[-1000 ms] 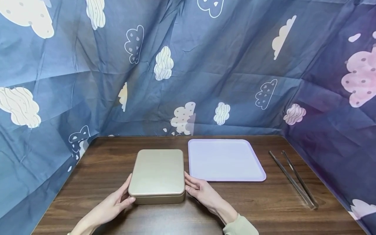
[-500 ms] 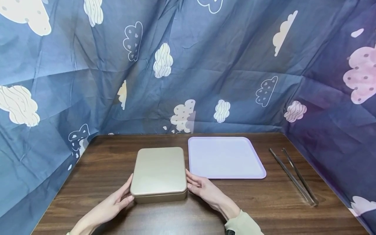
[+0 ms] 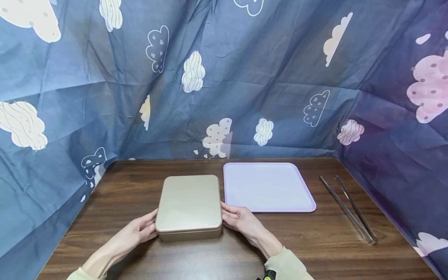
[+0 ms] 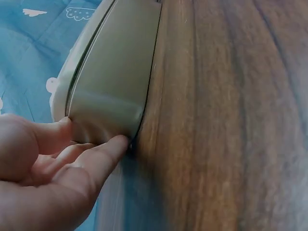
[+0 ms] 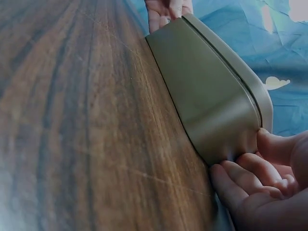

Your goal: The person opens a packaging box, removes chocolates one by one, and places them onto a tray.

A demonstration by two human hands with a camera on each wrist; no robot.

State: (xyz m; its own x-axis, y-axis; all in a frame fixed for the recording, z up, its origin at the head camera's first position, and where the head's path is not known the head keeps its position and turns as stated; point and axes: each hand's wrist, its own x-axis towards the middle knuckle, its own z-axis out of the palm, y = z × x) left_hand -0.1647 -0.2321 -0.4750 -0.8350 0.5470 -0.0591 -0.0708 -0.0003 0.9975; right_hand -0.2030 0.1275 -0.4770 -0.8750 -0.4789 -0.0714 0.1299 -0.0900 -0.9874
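A pale gold, lidded tin box [image 3: 189,204] lies flat on the wooden table, its lid in place. My left hand [image 3: 134,232] grips its left side near the front corner. In the left wrist view the thumb touches the lid seam and the fingers [image 4: 108,149] press low on the side wall. On the opposite side my right hand [image 3: 243,223] holds the box, thumb at the seam in the right wrist view and bent fingers [image 5: 240,180] against the wall. The inside of the box is hidden by the lid.
Just right of the box lies a flat lilac tray [image 3: 267,188] with a low rim. Metal tongs [image 3: 350,212] lie spread near the table's right edge. A dark blue cloth with cloud prints [image 3: 224,77] hangs around the back and sides of the wooden table [image 3: 297,241].
The box has shifted very slightly right. My left thumb has moved from the front corner round to the left side, and more of the left sleeve shows. The right hand stays at its side.
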